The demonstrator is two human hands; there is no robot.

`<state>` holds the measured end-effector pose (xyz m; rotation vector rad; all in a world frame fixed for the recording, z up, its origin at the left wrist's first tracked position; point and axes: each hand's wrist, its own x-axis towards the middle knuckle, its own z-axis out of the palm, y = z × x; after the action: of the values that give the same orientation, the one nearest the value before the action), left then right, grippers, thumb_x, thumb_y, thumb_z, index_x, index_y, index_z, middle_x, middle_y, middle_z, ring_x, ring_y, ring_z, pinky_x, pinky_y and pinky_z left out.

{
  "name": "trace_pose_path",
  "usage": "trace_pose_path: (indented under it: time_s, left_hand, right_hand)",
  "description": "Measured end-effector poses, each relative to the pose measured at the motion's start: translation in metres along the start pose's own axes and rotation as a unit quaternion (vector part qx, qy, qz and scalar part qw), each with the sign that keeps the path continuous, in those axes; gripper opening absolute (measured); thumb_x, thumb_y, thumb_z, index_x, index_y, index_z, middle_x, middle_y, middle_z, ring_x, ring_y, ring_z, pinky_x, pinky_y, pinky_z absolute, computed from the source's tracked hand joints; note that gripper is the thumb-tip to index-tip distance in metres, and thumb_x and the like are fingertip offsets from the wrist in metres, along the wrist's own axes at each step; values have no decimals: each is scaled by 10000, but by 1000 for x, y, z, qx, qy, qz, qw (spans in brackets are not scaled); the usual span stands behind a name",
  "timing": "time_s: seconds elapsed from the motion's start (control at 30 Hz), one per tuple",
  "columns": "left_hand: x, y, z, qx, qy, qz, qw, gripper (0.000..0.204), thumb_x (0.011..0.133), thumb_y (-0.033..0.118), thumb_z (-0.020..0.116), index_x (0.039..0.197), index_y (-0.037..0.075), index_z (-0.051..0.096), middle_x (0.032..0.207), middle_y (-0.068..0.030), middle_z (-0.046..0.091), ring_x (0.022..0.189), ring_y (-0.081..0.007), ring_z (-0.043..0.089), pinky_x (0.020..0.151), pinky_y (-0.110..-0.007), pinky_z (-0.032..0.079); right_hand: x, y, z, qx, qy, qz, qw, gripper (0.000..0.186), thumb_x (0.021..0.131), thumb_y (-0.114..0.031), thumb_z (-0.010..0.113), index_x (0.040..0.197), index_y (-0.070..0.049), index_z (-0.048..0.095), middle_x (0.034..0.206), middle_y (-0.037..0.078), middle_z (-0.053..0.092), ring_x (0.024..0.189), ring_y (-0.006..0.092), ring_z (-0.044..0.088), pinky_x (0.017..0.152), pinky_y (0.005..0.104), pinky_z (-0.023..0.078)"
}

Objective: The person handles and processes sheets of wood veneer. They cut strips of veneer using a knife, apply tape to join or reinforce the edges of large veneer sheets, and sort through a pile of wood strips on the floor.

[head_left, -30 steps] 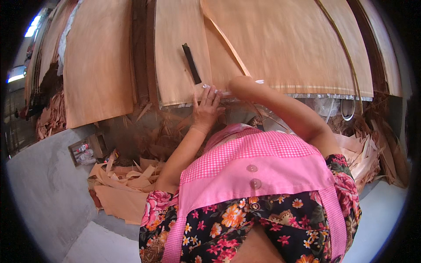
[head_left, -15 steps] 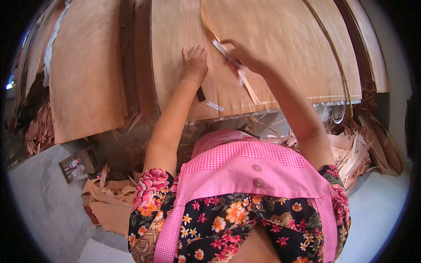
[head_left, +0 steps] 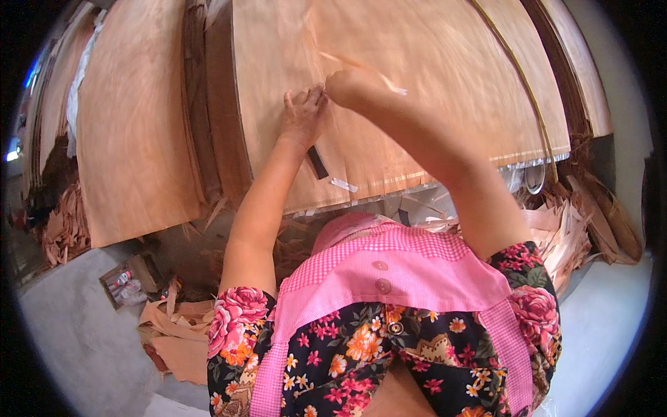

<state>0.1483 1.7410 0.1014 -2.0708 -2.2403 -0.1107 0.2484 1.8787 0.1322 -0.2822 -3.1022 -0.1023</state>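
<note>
A broad pale-brown wood veneer sheet (head_left: 431,90) covers the surface above a grey concrete floor (head_left: 76,347). On the sheet, the left hand (head_left: 302,115) presses, fingers curled, while the right hand (head_left: 345,87) pinches a thin veneer strip (head_left: 361,66). Veneer scraps (head_left: 174,333) lie below it.

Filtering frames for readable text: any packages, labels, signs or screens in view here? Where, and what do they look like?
Small open cardboard box: on the grey floor at lower left, brown, rectangular, holding small items with red and white parts; too small to tell more.
Bright blue-white glow: far left edge; cannot tell whether it is a screen or a light.
No signs or labels show near the hands on the veneer sheet.
</note>
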Motion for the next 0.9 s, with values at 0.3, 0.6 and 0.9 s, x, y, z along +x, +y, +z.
trace_pose_path:
  time_s: [0.3, 0.6, 0.9]
  left_hand:
    - [11, -4, -22, 10, -147, 33, 988, 533, 852, 86, 331, 1304, 368, 325, 1377, -140, 262, 1245, -320, 283, 997, -577, 156]
    - [-18, 102, -29, -156, -55, 77, 983, 294, 785, 252, 543, 1066, 175, 580, 1231, -13, 477, 1174, -223, 393, 969, -521, 243]
    - [-17, 79, -27, -31, 16, -136, 990, 369, 790, 284, 539, 1119, 117, 543, 1208, -29, 488, 1164, -247, 395, 998, -514, 204]
  right_hand:
    - [-241, -32, -114, 696, -292, 328, 567, 605, 814, -40, 477, 1347, -74, 193, 875, 98, 633, 587, 142, 588, 476, 248, 464]
    - [-350, -70, 1, 664, 169, 615, 389, 507, 883, -197, 475, 1288, -23, 224, 946, 117, 616, 629, 184, 596, 558, 311, 496]
    - [-336, -55, 38, 683, 165, 625, 341, 271, 858, -239, 520, 1000, -47, 393, 863, 87, 555, 736, 226, 605, 623, 391, 488]
